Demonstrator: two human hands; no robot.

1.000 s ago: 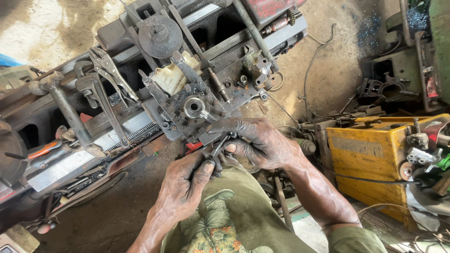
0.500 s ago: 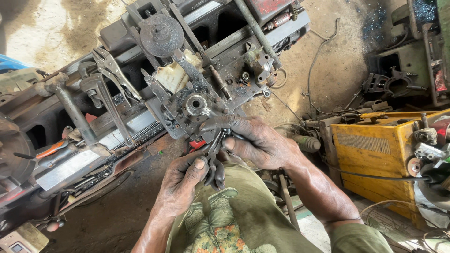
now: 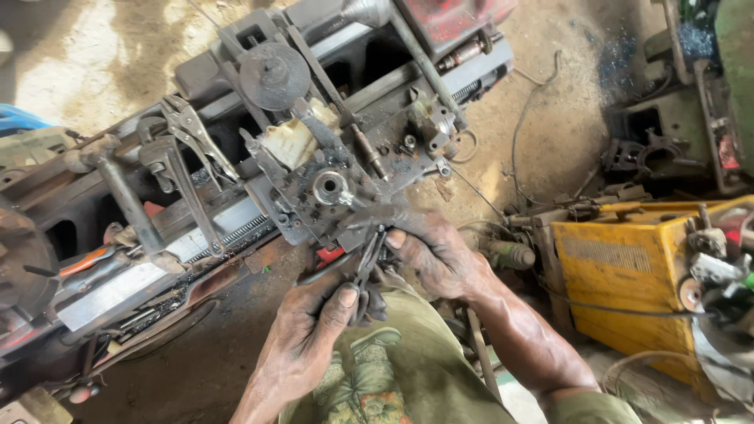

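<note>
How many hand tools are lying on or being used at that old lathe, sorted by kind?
Pliers held in both hands: 1
Locking pliers on the lathe: 1
Pipe wrench on the lathe: 1
Orange-handled tool, kind unclear: 1
Total: 4

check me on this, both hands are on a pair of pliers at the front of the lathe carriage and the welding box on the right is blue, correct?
Not quite: the welding box on the right is yellow, not blue, as the head view shows. The rest holds: the left hand and right hand are both on the pliers at the front of the lathe carriage.
</note>
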